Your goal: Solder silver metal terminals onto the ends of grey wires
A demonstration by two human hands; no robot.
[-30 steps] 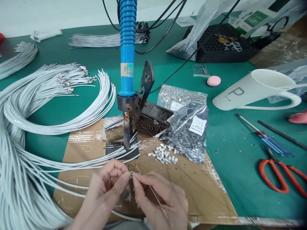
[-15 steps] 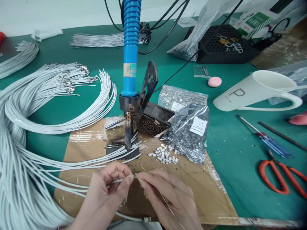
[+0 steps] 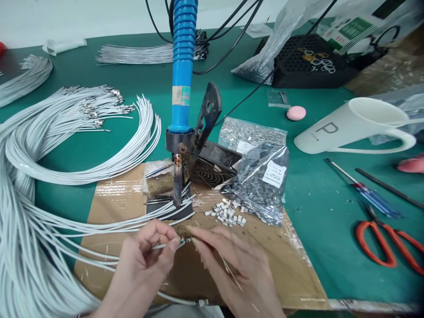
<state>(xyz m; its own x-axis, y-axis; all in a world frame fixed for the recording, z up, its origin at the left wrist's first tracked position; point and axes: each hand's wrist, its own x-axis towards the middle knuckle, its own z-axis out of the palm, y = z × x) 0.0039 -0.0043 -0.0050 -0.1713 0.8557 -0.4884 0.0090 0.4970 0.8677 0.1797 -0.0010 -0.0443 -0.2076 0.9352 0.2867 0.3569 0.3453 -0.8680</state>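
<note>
Left hand (image 3: pixel 145 258) pinches white wire (image 3: pixel 162 245) near tip, steadying it; right hand (image 3: pixel 232 265) fingertips meet tip, seemingly gripping tiny clip (image 3: pixel 188 240).

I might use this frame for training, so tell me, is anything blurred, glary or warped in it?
Head view: light is soft and even, shadows faint; the left hand, right hand and the white wire between them look slightly soft; glare on the plastic bag and taped cardboard; the wide lens stretches the white mug and scissors at right.
</note>
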